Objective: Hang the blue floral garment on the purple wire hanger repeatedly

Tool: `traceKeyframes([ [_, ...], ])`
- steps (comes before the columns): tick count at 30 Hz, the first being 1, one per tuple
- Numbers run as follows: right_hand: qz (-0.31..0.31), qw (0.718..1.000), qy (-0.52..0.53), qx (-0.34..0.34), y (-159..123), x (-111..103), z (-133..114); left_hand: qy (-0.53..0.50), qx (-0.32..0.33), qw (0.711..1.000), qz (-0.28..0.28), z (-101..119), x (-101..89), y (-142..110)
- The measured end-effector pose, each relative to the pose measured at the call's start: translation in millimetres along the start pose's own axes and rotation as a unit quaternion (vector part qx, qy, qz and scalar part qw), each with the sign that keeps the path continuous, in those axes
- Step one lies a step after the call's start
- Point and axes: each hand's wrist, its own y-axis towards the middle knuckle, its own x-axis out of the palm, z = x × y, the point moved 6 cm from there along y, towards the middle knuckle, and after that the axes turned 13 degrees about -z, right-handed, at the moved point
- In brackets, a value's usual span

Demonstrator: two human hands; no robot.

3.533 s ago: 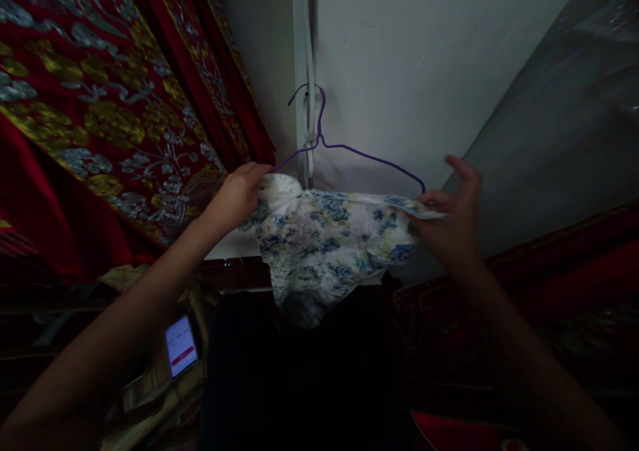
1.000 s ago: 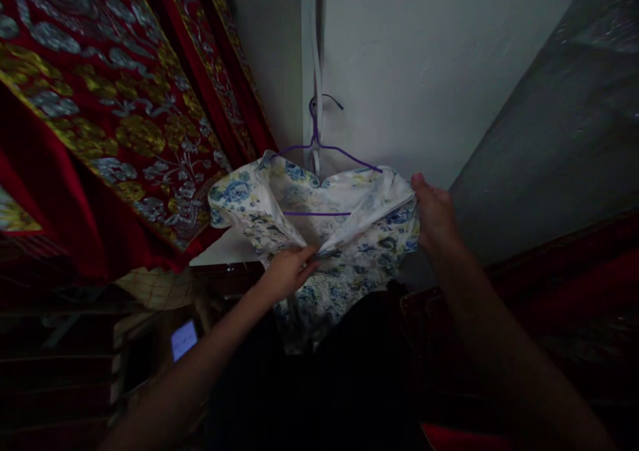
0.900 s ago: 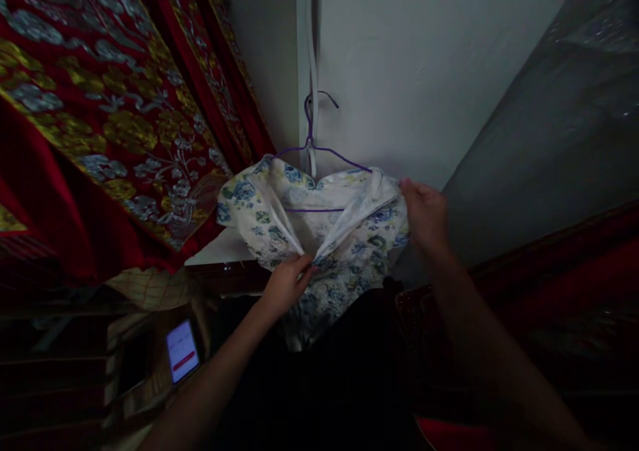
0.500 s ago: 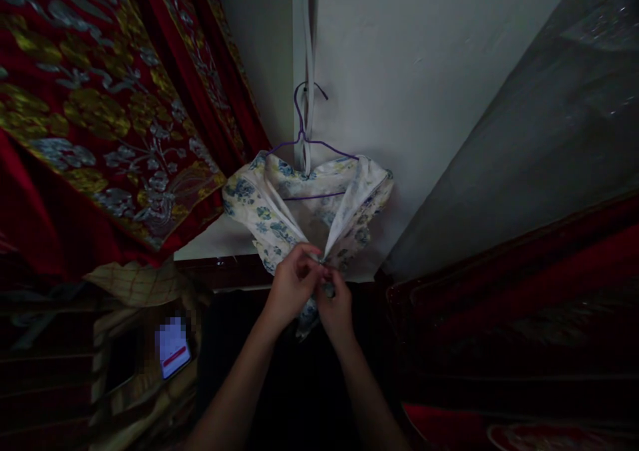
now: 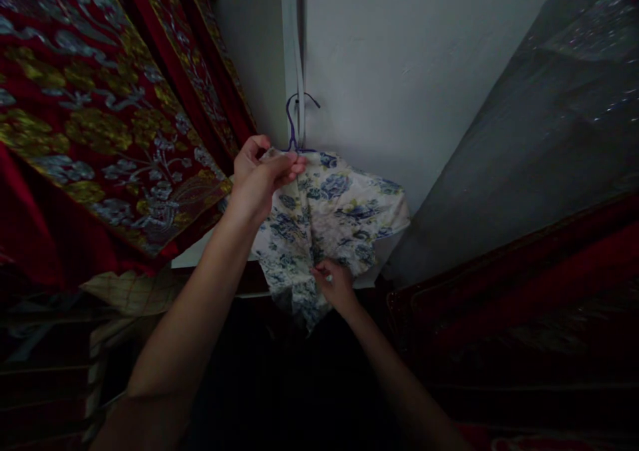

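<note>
A white floral top [image 5: 334, 195] with blue and yellow-green flowers hangs from a purple wire hanger [image 5: 291, 115] against the wall. My left hand [image 5: 262, 171] is up at the neckline, just below the hanger's hook, its thumb and fingers closed on the fabric edge. Lower on the front seam, my right hand [image 5: 333, 281] pinches the cloth. The seam between both hands runs closed. Whether a zip pull sits in my left fingers is hidden.
A red cloth with gold and silver embroidery [image 5: 114, 118] hangs at left. Clear plastic sheeting [image 5: 529, 125] covers something on the right, above dark red fabric [image 5: 549, 285]. A pale strap or cord [image 5: 294, 45] runs down the wall. Checked cloth [image 5: 130, 291] lies lower left.
My left hand has risen from beside my right hand to the neckline. The top's open V front has closed. My right hand stays low on the seam. The lit phone no longer shows.
</note>
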Motion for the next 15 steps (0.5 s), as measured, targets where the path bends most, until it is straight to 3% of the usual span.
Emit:
traceKeyframes([
  [3,0.003,0.999,0.015,-0.046,30,-33,-40,0.055,0.015,0.996,-0.066,-5,10.1,-12],
  [5,0.043,0.99,0.044,-0.128,51,-63,-85,0.081,0.021,0.991,-0.108,-13,15.3,-20],
  [7,0.042,0.98,0.03,-0.191,73,-84,-127,0.095,0.032,0.986,-0.135,-20,18.3,-26],
  [11,-0.019,0.963,-0.122,-0.239,108,-90,-174,0.143,0.067,0.98,-0.121,-25,14.2,-28],
  [15,0.018,0.957,-0.155,-0.246,117,-83,-188,0.173,0.058,0.98,-0.077,-44,0.4,-34],
])
